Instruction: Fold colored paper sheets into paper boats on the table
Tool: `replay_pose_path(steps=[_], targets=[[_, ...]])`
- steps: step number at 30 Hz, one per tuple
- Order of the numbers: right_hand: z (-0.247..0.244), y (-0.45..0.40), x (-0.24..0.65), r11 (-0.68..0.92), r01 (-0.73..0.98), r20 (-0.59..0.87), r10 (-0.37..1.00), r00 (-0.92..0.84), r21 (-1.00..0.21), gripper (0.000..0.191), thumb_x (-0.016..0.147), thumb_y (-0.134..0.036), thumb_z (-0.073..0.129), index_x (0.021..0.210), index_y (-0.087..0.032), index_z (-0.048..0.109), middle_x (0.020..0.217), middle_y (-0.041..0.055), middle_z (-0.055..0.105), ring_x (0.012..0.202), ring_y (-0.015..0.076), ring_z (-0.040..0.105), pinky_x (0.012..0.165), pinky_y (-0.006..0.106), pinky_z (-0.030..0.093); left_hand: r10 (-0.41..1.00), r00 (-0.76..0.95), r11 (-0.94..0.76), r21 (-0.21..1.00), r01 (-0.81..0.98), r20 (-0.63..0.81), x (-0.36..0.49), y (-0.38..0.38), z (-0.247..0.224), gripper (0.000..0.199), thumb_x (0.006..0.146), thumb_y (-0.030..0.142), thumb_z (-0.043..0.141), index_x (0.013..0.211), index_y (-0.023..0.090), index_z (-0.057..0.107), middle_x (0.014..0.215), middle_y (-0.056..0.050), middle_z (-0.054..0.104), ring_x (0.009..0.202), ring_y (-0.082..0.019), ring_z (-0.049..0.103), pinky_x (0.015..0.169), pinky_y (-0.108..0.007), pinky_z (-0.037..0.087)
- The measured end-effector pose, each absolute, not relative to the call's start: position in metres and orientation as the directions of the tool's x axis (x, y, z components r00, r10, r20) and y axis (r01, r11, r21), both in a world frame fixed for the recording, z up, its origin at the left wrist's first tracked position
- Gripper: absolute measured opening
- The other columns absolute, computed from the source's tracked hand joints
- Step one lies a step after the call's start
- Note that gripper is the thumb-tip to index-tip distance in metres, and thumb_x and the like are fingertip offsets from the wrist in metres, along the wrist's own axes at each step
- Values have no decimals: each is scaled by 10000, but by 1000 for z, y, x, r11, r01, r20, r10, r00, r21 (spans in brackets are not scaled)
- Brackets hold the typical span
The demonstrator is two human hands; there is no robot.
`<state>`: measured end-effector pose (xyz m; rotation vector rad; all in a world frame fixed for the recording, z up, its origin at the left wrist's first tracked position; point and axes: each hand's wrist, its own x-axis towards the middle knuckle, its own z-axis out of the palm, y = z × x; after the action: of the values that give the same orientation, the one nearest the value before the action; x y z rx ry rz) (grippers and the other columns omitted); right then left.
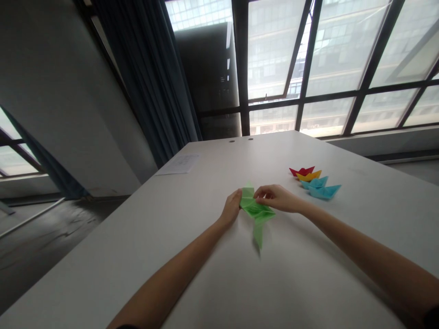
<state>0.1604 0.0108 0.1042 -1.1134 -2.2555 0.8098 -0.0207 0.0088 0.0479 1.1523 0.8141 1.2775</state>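
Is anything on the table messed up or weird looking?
I see nothing spilled or clearly torn. The green paper between the left hand and right hand looks oddest: a long pointed piece sticks out toward the person, unlike the folded red, yellow and blue papers on the right.

Printed sheet [179, 164] at far left of desk [219, 256]: marks too small to read. Left hand [232, 205]: fingertips partly hidden by green folded paper [255, 208]. Right hand [276, 198]: some fingers curled out of sight. Both forearms cut off by bottom or right edge. Rear blue folded boat [314, 183]: partly covered by front one. Near desk edge: outside view. Floor at left: blurred.
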Motion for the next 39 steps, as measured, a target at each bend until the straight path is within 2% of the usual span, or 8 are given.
replay_pose_path(steps=[7, 13, 16, 19, 28, 34, 36, 39], targets=[[98, 13, 158, 411, 409, 100, 795, -598, -815, 231, 741, -325, 524, 816, -129, 621, 602, 7, 573, 542, 106, 506, 509, 217, 382, 992, 99, -38, 936, -351, 77, -17, 7, 48, 508, 644, 609, 606, 763, 115, 594, 626, -1, 529, 548, -88, 455, 531, -218, 370], [99, 1, 150, 550, 619, 193, 814, -548, -561, 142, 695, -257, 534, 739, -189, 651, 607, 6, 613, 539, 119, 509, 508, 228, 330, 970, 208, -84, 975, -207, 128, -18, 9, 41, 543, 681, 614, 567, 922, 130, 615, 686, -28, 572, 558, -104, 476, 520, -227, 354], [98, 0, 149, 550, 669, 232, 829, -508, -500, 155, 717, -275, 512, 702, -189, 639, 610, 14, 616, 549, 132, 517, 510, 241, 314, 961, 231, -109, 973, -203, 155, -19, 5, 44, 532, 629, 493, 694, 1020, 150, 578, 764, -46, 602, 585, -110, 510, 526, -223, 366], [98, 5, 151, 536, 633, 258, 837, -482, -558, 158, 735, -272, 489, 702, -175, 610, 627, 18, 613, 572, 138, 531, 514, 239, 336, 963, 223, -78, 949, -306, 152, -18, 1, 51, 514, 612, 414, 733, 1020, 154, 560, 866, -76, 620, 666, -137, 561, 586, -244, 412], [93, 29, 165, 326, 313, 190, 899, -395, -892, 249, 729, -408, 528, 687, -166, 491, 581, -13, 537, 533, 111, 540, 470, 218, 370, 998, -45, 5, 858, -514, -33, -24, 6, 63, 422, 514, 375, 767, 803, 133, 577, 735, -32, 620, 622, -120, 560, 594, -248, 433], [77, 39, 174, 172, 257, 106, 962, -251, -951, 300, 679, -348, 566, 909, -183, 468, 558, -56, 527, 486, 85, 488, 456, 198, 348, 997, -80, -37, 834, -550, -8, -33, 14, 59, 430, 521, 304, 764, 855, 147, 543, 745, -40, 633, 681, -163, 606, 663, -294, 467], [73, 41, 175, 194, 233, 149, 969, -196, -953, 373, 666, -320, 574, 985, -204, 420, 531, -86, 504, 463, 79, 454, 453, 192, 344, 993, -118, -48, 847, -530, -18, -35, 16, 56, 430, 560, 281, 736, 904, 167, 504, 739, -25, 625, 667, -153, 606, 646, -286, 467], [72, 43, 176, 264, 277, 200, 951, -237, -924, 263, 670, -280, 560, 903, -188, 483, 530, -74, 501, 469, 73, 436, 460, 193, 352, 976, -220, -97, 885, -455, -6, -37, 18, 51, 441, 606, 250, 689, 952, 212, 418, 703, 21, 595, 596, -120, 578, 588, -255, 454]])
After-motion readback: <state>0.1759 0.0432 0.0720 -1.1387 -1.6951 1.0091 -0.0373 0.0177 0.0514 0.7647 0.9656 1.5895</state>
